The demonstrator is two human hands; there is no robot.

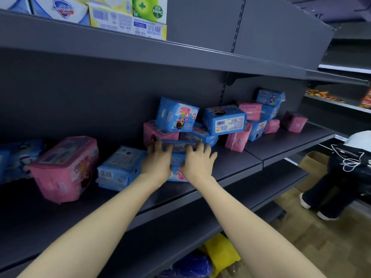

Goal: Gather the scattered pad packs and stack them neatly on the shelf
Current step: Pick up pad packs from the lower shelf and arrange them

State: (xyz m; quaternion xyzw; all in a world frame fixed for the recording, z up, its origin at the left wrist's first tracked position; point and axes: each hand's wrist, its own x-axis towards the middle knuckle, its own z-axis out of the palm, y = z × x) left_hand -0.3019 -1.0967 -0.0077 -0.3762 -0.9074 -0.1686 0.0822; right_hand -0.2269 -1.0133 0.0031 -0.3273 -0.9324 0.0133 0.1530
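Blue pack [177, 147]: sits on the middle shelf [230, 173], close to the near edge. Your left hand [158, 160] and right hand [197, 160] grip it from either side, fingers curled over its far top edge. Just behind it, a pile [176, 117] of pink and blue packs leans against the back wall. Just left of your left hand lies a flat pack [120, 167]; further left, a pink pack [64, 167] stands tilted. More packs [267, 115] lie scattered far right. Soap boxes [112, 15] are on the shelf above.
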